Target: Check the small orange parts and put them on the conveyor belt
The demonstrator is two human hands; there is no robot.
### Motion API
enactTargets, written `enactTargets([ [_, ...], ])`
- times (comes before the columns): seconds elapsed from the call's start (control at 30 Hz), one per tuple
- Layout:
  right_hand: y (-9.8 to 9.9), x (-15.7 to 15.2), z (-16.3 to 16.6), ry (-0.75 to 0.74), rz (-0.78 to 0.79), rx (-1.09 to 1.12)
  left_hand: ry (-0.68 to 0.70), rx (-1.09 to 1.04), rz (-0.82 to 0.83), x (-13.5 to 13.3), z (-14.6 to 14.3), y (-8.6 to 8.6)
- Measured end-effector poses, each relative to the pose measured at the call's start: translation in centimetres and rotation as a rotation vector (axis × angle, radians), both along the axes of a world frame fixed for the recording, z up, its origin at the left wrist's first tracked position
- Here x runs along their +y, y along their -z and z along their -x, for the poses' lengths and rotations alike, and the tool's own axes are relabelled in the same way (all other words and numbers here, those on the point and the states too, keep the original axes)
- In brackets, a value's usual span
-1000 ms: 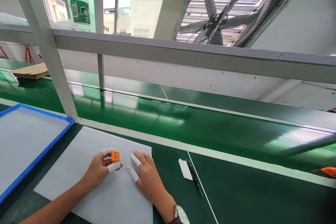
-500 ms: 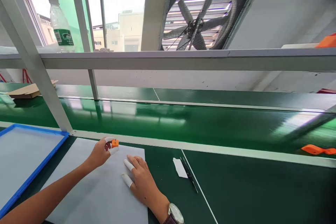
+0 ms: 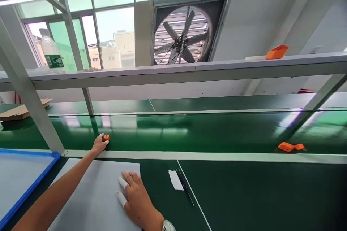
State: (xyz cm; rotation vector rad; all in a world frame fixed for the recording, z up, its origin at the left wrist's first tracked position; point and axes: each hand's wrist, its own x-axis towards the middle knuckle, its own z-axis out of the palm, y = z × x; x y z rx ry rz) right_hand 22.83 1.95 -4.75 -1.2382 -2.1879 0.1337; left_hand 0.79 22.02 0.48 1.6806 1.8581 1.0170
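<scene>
My left hand (image 3: 99, 144), white cots on its fingertips, reaches out over the far rim of the bench. Its thumb and fingers pinch a small, boxy orange plastic piece (image 3: 106, 138) above the green belt-like surface (image 3: 151, 133). My right hand (image 3: 137, 196) lies on the white sheet (image 3: 97, 184), fingers loosely spread and holding nothing. Two of those fingers wear white cots too, and a watch (image 3: 168, 226) sits on the wrist.
A blue-edged white board (image 3: 29, 198) lies at left. Right of the sheet are a paper scrap (image 3: 175, 180) and black tweezers (image 3: 185, 187). Another orange piece (image 3: 291, 147) rests far right. A grey post (image 3: 35, 97) and shelf beam (image 3: 162, 79) cross ahead.
My left hand has moved forward from over the sheet to beyond the bench rim, carrying the orange piece. My right hand stays on the sheet. The head view has tilted up and turned right.
</scene>
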Motion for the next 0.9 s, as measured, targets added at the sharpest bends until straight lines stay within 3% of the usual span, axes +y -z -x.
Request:
enactTargets([
  [0.1, -0.4, -0.1, 0.0, -0.008, 0.021, 0.008, 0.012, -0.018, -0.054, -2.6, -0.1, -0.2],
  [0.17, -0.6, -0.1, -0.1, -0.011, 0.032, 0.005, 0.102, -0.041, -0.079, -5.5, -0.5, -0.4],
  [0.37, -0.8, -0.2, -0.3, -0.023, 0.070, -0.027, 0.606, -0.078, -0.024, -16.8, -1.1, -1.8],
  [0.47, -0.7, 0.0, -0.5, -0.046, 0.086, -0.063, 0.870, 0.083, -0.054, -20.7, -0.6, -1.7],
  [0.6, 0.1, 0.4, -0.6, -0.056, 0.028, -0.113, 0.986, 0.330, -0.185, -23.3, 0.4, 0.3],
  [0.73, 0.9, 0.5, -0.9, -0.051, -0.077, -0.159, 0.999, 0.406, -0.342, -24.2, 0.9, 2.1],
  [0.9, 0.7, 0.9, -1.2, -0.099, -0.127, -0.248, 1.008, 0.445, -0.488, -24.6, 1.3, 1.8],
])
